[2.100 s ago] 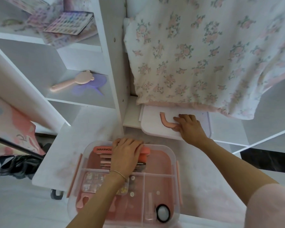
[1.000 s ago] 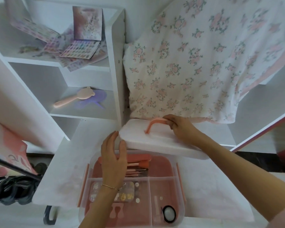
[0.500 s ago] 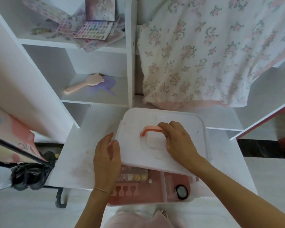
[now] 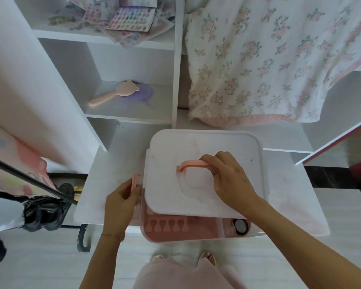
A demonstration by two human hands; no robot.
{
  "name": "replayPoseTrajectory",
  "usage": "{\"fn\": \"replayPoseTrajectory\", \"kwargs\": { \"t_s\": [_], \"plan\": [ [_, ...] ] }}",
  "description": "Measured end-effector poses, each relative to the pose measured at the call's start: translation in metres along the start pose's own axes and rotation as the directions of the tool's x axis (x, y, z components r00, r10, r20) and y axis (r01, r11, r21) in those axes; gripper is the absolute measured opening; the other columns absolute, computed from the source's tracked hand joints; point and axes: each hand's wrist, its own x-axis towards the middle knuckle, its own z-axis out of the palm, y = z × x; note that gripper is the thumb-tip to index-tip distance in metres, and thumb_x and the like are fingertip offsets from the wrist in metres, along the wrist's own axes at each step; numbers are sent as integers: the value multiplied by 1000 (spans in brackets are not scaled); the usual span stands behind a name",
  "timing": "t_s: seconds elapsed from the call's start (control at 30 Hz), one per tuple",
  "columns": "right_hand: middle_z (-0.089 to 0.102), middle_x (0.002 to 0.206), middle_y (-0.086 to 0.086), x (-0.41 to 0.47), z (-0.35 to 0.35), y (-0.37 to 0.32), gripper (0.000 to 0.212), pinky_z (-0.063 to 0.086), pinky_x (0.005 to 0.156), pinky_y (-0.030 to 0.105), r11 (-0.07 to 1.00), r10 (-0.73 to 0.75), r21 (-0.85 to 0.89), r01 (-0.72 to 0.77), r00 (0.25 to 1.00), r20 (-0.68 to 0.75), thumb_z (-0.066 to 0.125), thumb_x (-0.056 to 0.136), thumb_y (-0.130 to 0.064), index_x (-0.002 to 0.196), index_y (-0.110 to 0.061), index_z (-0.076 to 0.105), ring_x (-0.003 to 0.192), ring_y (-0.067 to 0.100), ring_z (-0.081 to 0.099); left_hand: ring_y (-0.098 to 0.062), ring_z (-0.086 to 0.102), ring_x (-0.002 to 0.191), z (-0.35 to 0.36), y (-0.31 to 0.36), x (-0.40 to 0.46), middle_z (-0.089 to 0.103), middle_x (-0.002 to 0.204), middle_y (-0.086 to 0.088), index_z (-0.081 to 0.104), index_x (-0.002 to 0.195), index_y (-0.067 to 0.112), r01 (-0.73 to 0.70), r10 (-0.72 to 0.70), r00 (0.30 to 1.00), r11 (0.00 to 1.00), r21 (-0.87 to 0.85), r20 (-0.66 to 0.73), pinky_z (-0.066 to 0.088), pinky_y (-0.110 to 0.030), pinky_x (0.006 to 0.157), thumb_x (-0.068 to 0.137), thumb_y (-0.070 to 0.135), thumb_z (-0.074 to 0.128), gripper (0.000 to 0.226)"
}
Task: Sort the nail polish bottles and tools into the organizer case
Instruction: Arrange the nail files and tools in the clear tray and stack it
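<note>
Your right hand (image 4: 227, 180) is curled round the peach-pink arched handle (image 4: 191, 164) of the white square plastic lid (image 4: 204, 147), carrying it above the pink compartmented organizer case (image 4: 196, 231). The lid sits displaced toward 12 o'clock, leaving the case's 6 o'clock strip open: pink toe separators (image 4: 167, 224) and a small round black-rimmed jar (image 4: 240, 225) show there. Your left hand (image 4: 121, 202) pinches the pink side latch (image 4: 134, 180) at the case's 9 o'clock edge. The handle runs 9 to 3. To seat the lid, I judge you must draw it toward 6 o'clock until the edges line up
</note>
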Motion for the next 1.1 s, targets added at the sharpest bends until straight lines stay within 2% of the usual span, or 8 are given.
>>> {"fn": "replayPoseTrajectory", "kwargs": {
  "t_s": [0.1,0.2,0.4,0.53,0.67,0.8,0.93,1.1],
  "plan": [
    [54,72,13,0,4,-6,32,47,57,36,999,-30,21,29,999,33,36,88,-8,99,0,65,65,28,50,-17,68,91,-9,-7,5,71,101,-1,62,117,14,218,-171,970,922,-319,171,56,-25,70,89,16,56,29],
    [55,73,14,-4,5,-6,27,48,59,37,999,-16,41,14,998,60,41,87,-4,99,1,65,67,28,50,-16,67,97,-10,-13,7,69,109,-2,56,122,10,374,-212,914,771,-516,347,57,-25,72,93,8,45,31],
    [54,82,7,-9,4,-2,29,38,72,21,991,40,123,-50,996,85,41,87,-8,107,-2,62,76,19,47,-25,60,109,-14,-21,12,63,119,-12,55,125,4,383,-239,913,781,-493,331,53,-34,86,95,13,42,33],
    [46,87,-2,-9,12,-3,26,34,77,20,988,31,146,-50,991,132,45,92,-5,114,-5,59,81,13,43,-25,62,97,-18,-20,14,66,110,-13,58,120,1,370,-267,926,789,-491,269,52,-33,79,96,17,43,32],
    [53,91,6,-10,23,-9,28,37,80,22,984,14,174,-44,985,171,45,93,-5,117,-5,58,84,14,44,-19,60,80,-19,-10,11,65,93,-5,62,113,9,235,-228,972,905,-355,62,49,-29,68,96,24,44,29],
    [55,94,11,-11,30,-8,28,38,80,22,983,8,176,-44,980,199,44,93,-4,118,-5,57,87,20,48,-22,57,102,-15,6,3,62,109,-1,60,114,16,50,-73,989,984,-169,-131,46,-41,93,96,22,44,25],
    [55,95,9,-14,24,3,28,39,82,23,987,46,145,-75,979,199,44,93,-6,119,-6,57,88,20,49,-17,53,101,2,16,-8,54,120,-3,57,119,17,-44,49,994,998,54,-97,43,-29,85,93,20,50,27],
    [47,93,-3,-17,19,12,29,35,82,18,985,67,141,-99,974,218,42,95,-9,121,-9,55,86,12,43,-28,43,119,21,21,-22,46,131,-11,50,127,13,-78,104,990,967,242,-96,35,-44,103,89,28,51,41]
  ]
}}
